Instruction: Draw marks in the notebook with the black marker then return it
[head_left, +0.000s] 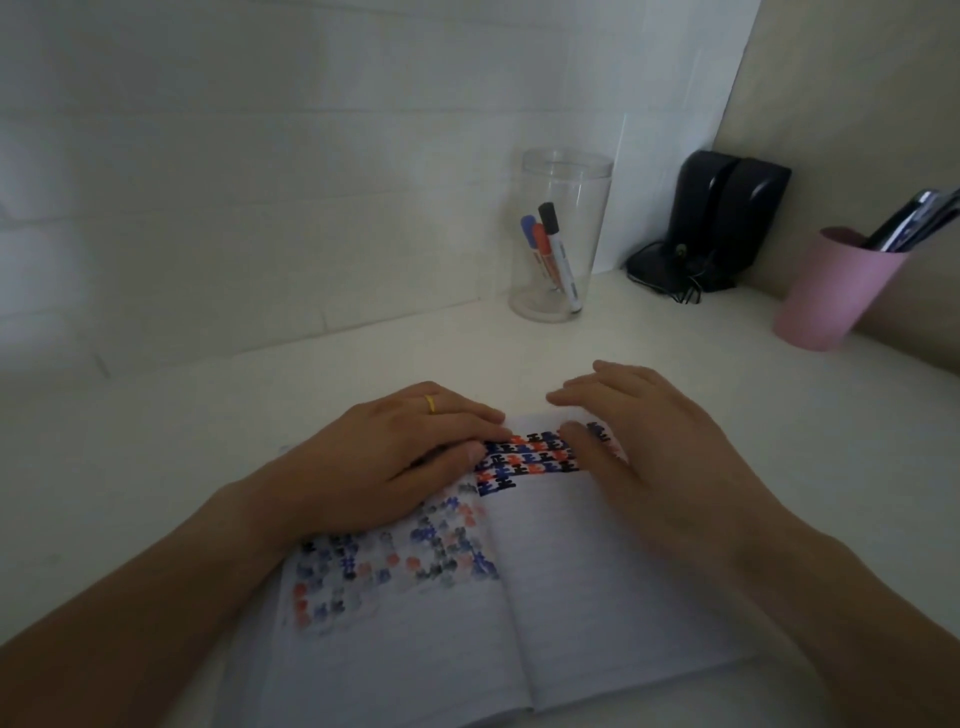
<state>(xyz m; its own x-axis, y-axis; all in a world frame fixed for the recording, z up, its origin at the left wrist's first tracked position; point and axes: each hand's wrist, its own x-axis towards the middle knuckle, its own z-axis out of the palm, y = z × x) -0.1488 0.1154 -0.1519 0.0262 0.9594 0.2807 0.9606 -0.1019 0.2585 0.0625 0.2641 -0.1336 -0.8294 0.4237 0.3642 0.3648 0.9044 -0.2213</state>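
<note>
An open notebook (587, 587) lies on the white desk in front of me, its pages carrying rows of black, red and blue marks. My left hand (395, 457) rests flat on the upper left page, a gold ring on one finger. My right hand (639, 441) lies flat on the upper right page, fingers spread. Neither hand holds anything. The black marker (558, 254) stands capped in a clear plastic jar (561, 234) at the back of the desk, beside a blue marker (530, 234) and a red marker (544, 247).
A pink cup (831, 296) with pens stands at the right. A black device (727, 213) with cables sits in the back corner. A white wall runs along the back, a beige wall on the right.
</note>
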